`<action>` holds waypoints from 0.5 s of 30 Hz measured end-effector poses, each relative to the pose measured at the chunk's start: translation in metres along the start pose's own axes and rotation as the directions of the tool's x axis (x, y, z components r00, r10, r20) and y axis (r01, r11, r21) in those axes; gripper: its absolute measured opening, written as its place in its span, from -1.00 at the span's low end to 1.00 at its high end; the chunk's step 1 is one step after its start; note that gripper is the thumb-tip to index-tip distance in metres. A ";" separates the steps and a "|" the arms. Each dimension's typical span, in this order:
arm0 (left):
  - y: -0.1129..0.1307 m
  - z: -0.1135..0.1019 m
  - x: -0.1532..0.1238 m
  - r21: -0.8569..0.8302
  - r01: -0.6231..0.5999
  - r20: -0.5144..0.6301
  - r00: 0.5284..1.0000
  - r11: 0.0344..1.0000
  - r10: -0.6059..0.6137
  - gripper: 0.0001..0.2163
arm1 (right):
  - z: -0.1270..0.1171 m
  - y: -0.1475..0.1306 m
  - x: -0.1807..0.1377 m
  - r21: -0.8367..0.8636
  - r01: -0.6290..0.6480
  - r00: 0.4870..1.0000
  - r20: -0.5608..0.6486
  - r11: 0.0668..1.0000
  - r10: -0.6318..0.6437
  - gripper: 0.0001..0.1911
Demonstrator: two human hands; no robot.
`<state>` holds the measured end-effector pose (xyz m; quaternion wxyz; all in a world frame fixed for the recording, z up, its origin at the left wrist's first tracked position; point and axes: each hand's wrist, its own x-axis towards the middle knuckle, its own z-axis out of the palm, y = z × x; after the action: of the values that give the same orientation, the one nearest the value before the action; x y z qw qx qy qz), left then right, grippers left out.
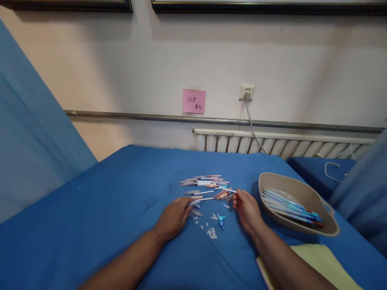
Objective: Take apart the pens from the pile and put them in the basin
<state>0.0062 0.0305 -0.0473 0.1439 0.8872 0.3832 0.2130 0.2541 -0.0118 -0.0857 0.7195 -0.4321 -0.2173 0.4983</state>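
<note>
A pile of pen parts (pixel 205 183) lies on the blue tabletop (pixel 115 201): barrels, thin refills and caps. My right hand (pixel 248 211) pinches the end of a thin white pen refill (pixel 226 189) that points left toward the pile. My left hand (pixel 174 217) rests on the cloth with curled fingers, its fingertips at a pen piece (pixel 195 204) at the pile's near edge. Several small clear and blue bits (pixel 215 225) are scattered between my two hands.
A beige oval tray (pixel 302 225) holding several blue assembled pens (pixel 290 207) sits to the right of my right hand. A yellow-green sheet (pixel 320 262) lies at the near right. Behind the table are a radiator, a wall socket with cable and a pink note.
</note>
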 end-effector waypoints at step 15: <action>-0.017 -0.001 0.006 0.184 0.111 -0.184 0.980 0.977 -0.076 -0.73 | -0.011 -0.001 0.038 -0.500 0.303 0.916 -0.081 0.811 -0.392 -0.65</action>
<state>-0.0014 0.0461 -0.0520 0.0325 0.8556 0.4547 0.2452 0.2786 0.0185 -0.0949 0.6864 -0.5916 -0.3429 0.2476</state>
